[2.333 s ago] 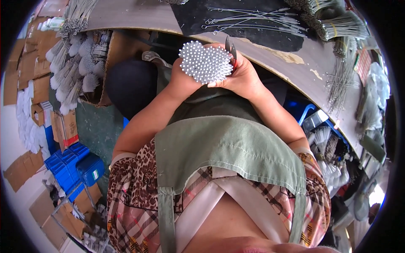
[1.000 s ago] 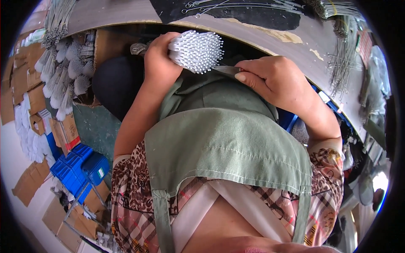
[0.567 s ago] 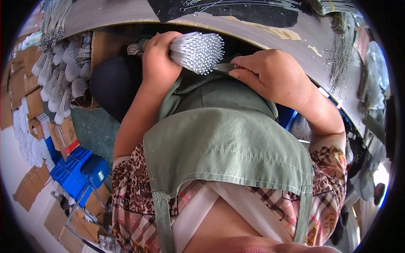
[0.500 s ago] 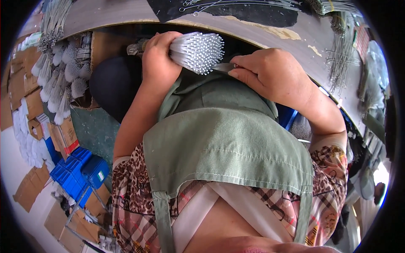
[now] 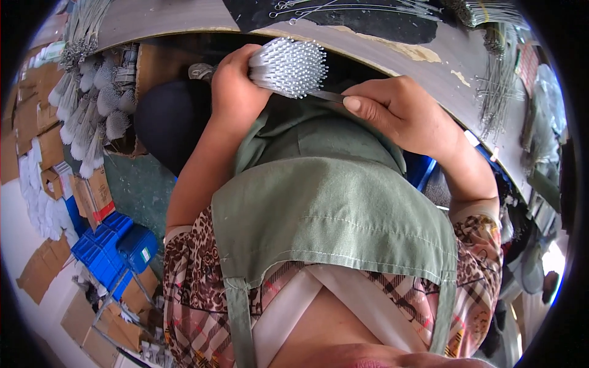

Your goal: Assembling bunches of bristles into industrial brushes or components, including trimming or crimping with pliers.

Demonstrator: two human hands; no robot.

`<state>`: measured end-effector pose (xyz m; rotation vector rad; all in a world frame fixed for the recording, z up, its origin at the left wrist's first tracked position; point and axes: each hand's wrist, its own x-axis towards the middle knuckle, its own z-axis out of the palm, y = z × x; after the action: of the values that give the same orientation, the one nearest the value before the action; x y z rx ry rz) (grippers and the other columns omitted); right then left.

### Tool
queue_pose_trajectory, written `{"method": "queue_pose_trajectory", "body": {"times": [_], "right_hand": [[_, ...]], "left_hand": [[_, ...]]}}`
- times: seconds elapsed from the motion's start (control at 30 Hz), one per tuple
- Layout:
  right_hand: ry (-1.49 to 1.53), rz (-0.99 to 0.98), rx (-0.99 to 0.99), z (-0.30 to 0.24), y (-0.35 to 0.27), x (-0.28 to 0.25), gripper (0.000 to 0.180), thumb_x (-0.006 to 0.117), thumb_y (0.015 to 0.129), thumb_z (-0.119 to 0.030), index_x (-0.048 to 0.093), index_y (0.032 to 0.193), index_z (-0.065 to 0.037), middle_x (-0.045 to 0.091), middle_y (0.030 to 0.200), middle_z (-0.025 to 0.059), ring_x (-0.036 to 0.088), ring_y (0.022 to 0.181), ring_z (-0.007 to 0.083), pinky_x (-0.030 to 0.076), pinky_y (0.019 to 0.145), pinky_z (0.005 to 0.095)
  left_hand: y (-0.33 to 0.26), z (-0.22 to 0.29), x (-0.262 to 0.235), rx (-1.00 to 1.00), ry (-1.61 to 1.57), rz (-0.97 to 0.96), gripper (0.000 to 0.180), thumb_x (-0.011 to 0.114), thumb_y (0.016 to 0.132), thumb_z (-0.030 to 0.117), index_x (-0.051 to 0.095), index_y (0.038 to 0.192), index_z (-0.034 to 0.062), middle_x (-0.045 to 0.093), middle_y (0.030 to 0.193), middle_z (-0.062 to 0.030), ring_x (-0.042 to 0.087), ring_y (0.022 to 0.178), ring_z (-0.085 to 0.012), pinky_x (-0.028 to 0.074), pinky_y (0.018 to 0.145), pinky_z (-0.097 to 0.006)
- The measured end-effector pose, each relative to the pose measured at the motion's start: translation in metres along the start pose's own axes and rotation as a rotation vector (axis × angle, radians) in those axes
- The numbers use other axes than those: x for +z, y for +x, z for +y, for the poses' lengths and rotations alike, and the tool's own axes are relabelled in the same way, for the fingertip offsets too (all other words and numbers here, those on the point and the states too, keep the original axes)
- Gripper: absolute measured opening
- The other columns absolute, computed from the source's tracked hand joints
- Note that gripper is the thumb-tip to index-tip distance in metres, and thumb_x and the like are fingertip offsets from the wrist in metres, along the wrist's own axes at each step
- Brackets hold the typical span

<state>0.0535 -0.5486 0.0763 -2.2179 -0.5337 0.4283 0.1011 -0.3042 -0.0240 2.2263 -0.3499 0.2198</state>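
My left hand [image 5: 236, 83] is wrapped round a thick bundle of slim wire brushes [image 5: 291, 67], their pale tips fanned toward the right. My right hand [image 5: 396, 116] pinches a thin grey tapered piece [image 5: 328, 95] between thumb and forefinger. Its far end meets the lower right edge of the bundle; whether it is a blade or a single brush I cannot tell. Both hands are above my lap, over the green apron [image 5: 325, 202], close to the table's near edge.
The curved table [image 5: 184, 15] runs across the top, with looped wire brushes [image 5: 356, 7] on a black mat [image 5: 405, 27]. More brush bundles [image 5: 101, 92] hang at left beside a cardboard box [image 5: 153, 67]. Blue crates [image 5: 104, 245] stand lower left. Wire bundles [image 5: 494, 92] lie at right.
The bundle in my left hand has risen slightly and tilted. My right hand has shifted a little right and down, its thumb now showing more plainly on the thin grey piece.
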Motion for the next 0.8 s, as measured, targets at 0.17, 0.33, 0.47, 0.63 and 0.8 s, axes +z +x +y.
{"method": "queue_pose_trajectory", "body": {"times": [0.17,0.33,0.47,0.63,0.8], "right_hand": [[0.301,-0.016,0.059,0.005,-0.003,0.018,0.037,0.052,0.093,-0.036,0.067,0.091,-0.002,0.063,0.072,0.0164,0.061,0.066,0.0282,0.048,0.064,0.0338],[0.363,-0.065,0.119,0.003,0.0,0.022,0.037,0.05,0.095,-0.033,0.066,0.097,0.001,0.066,0.083,0.0089,0.059,0.078,0.013,0.047,0.073,0.0265],[0.38,-0.011,0.09,0.004,0.001,0.028,0.04,0.051,0.093,-0.037,0.067,0.091,0.0,0.065,0.079,0.0172,0.063,0.074,0.0287,0.049,0.07,0.0332],[0.352,-0.015,0.061,0.003,0.002,0.03,0.039,0.051,0.093,-0.036,0.067,0.092,0.0,0.065,0.078,0.0179,0.064,0.074,0.0296,0.05,0.07,0.0339],[0.325,-0.005,0.037,0.001,0.002,0.031,0.037,0.053,0.092,-0.034,0.066,0.092,0.0,0.065,0.078,0.0181,0.063,0.073,0.0316,0.05,0.068,0.0344]], "left_hand": [[-0.003,0.003,0.005,-0.163,-0.226,-0.051,0.03,0.072,0.068,0.008,0.063,0.095,0.0044,0.066,0.088,-0.0104,0.064,0.082,-0.0217,0.049,0.075,-0.03],[-0.004,0.011,0.003,-0.151,-0.275,-0.069,0.034,0.074,0.07,0.008,0.062,0.101,0.0032,0.068,0.092,-0.0083,0.064,0.086,-0.0144,0.048,0.077,-0.027],[-0.003,0.014,0.001,-0.145,-0.257,-0.073,0.028,0.072,0.07,0.008,0.063,0.097,0.0036,0.068,0.088,-0.0082,0.064,0.082,-0.0153,0.048,0.076,-0.027],[-0.006,0.009,0.004,-0.171,-0.265,-0.047,0.024,0.072,0.071,0.008,0.063,0.092,0.0035,0.067,0.085,-0.0087,0.063,0.079,-0.0156,0.048,0.074,-0.028],[-0.005,0.02,-0.001,-0.174,-0.206,-0.067,0.026,0.073,0.067,0.009,0.063,0.091,0.0042,0.067,0.084,-0.0103,0.064,0.079,-0.0176,0.048,0.073,-0.029]]}}
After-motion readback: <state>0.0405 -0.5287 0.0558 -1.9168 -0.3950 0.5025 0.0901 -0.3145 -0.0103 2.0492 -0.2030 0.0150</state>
